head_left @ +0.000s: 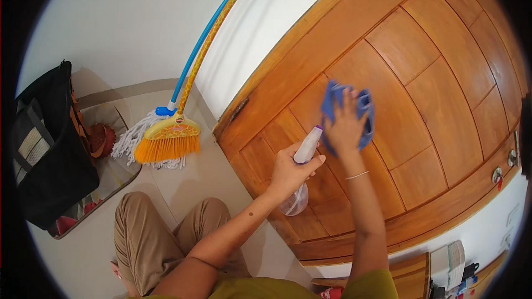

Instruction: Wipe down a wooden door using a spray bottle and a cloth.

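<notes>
My left hand is wrapped round the neck of a spray bottle with a white head and a clear body that shows below my fingers. Pressed against the wooden door, my right hand lies over a blue cloth. The cloth is bunched, and its edges stick out around my fingers. Brown panels with grooves between them make up the door. The bottle is held a little to the left of the cloth, in front of the lower panels.
A broom with orange bristles and a white string mop lean in the corner. At the left, a black bag stands by a shoe rack. A metal door handle is at the right. Books sit on a wooden cabinet at the lower right.
</notes>
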